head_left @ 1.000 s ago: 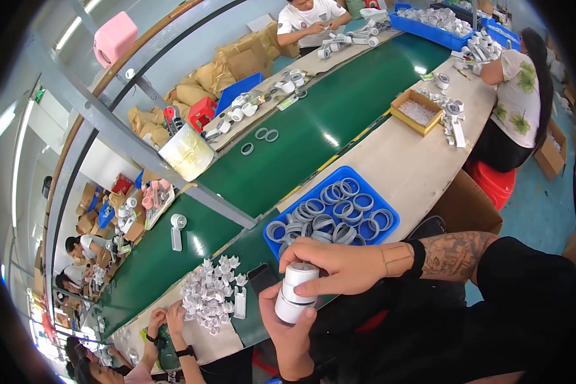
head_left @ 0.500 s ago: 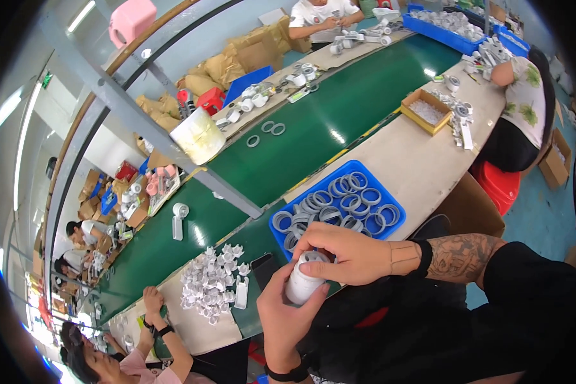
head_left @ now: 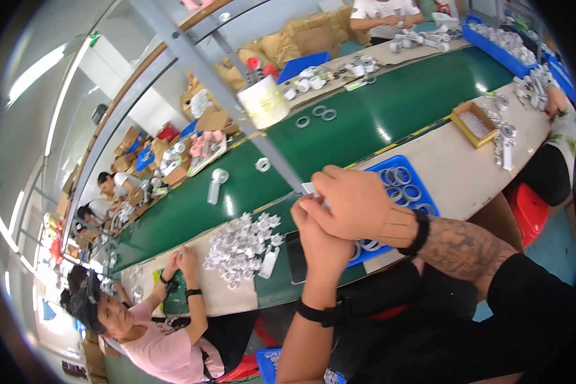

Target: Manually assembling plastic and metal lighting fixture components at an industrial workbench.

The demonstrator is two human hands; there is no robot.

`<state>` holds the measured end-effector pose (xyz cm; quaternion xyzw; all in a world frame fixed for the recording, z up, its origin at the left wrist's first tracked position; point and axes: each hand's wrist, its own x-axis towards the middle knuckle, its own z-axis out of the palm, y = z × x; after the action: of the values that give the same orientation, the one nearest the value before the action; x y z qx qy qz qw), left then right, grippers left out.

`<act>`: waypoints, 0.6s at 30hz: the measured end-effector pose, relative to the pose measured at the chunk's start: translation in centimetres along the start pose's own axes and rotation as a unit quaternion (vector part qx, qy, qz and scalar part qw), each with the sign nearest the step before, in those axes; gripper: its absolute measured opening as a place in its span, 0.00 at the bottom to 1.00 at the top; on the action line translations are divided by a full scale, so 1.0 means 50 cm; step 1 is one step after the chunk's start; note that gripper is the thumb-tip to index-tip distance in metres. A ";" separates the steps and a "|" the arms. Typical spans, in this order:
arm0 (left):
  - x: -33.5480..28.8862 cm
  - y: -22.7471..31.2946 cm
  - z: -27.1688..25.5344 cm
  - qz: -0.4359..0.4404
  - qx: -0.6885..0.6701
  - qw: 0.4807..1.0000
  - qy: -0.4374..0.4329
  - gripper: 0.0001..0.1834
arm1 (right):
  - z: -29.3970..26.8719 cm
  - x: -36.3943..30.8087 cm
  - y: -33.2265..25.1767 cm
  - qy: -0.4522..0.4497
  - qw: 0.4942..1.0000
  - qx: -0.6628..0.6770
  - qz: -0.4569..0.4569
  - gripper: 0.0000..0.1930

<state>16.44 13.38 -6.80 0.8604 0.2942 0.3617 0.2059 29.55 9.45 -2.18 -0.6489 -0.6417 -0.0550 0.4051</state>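
My left hand (head_left: 323, 240) and my right hand (head_left: 355, 201) are closed together over a small white plastic cylinder (head_left: 309, 188). Only a sliver of it shows at the fingertips; the fingers and palms hide the remainder. My right hand lies on top, its back turned up. Partly behind my right wrist is a blue tray (head_left: 427, 185) of grey rings (head_left: 397, 176). To the left of my hands lie a heap of small white plastic parts (head_left: 240, 246), a long white piece (head_left: 269, 261) and a dark flat object (head_left: 296, 256).
A grey metal post (head_left: 217, 89) rises just beyond my hands. The green conveyor belt (head_left: 365, 125) carries a few rings and a white handled part (head_left: 217, 184). A co-worker in pink (head_left: 179, 345) sits at left; a yellow-edged box (head_left: 473, 125) stands farther right.
My hands have moved forward and closed further over the white cylinder, which was plainly visible between them before. The view has swung left. The pink-clad co-worker's hands have come together.
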 end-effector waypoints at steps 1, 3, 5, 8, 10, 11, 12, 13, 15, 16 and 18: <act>0.004 -0.017 0.003 0.038 0.016 0.999 -0.016 0.30 | 0.007 0.006 0.007 0.004 1.000 0.000 -0.001 0.17; 0.008 -0.014 0.023 -0.031 -0.155 0.987 -0.007 0.29 | 0.008 0.001 0.024 -0.002 1.000 -0.003 -0.025 0.17; 0.011 -0.004 0.032 -0.113 -0.355 0.926 -0.059 0.27 | -0.001 -0.007 0.035 -0.008 0.999 -0.006 -0.047 0.17; 0.019 -0.022 0.048 -0.047 -0.193 0.979 -0.036 0.27 | -0.019 -0.008 0.027 -0.003 1.000 -0.007 -0.026 0.20; 0.019 -0.046 0.070 0.026 -0.053 0.998 0.028 0.26 | -0.022 -0.002 0.018 -0.026 0.998 -0.054 0.013 0.21; 0.023 -0.045 0.080 0.028 -0.058 0.998 0.027 0.26 | -0.025 -0.001 0.014 -0.048 0.993 -0.093 0.052 0.22; 0.028 -0.044 0.090 -0.011 -0.102 0.994 0.037 0.26 | -0.017 0.002 0.019 -0.048 0.993 -0.098 0.054 0.22; 0.032 -0.043 0.099 -0.051 -0.145 0.987 0.045 0.26 | -0.003 0.006 0.033 -0.034 0.995 -0.092 0.029 0.23; 0.055 -0.043 0.105 -0.016 -0.122 0.991 0.061 0.25 | 0.010 0.011 0.037 -0.025 0.996 -0.086 0.006 0.24; 0.061 -0.047 0.105 0.021 -0.095 0.992 0.078 0.24 | 0.016 0.012 0.038 -0.012 0.996 -0.088 0.006 0.24; 0.063 -0.103 0.120 -0.090 -0.314 0.945 0.035 0.42 | 0.023 0.018 0.040 0.001 0.996 -0.089 0.004 0.24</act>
<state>20.84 18.44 -12.04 0.7091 0.2485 0.4454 0.4869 30.94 11.15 -3.33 -0.6850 -0.6312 -0.1104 0.3465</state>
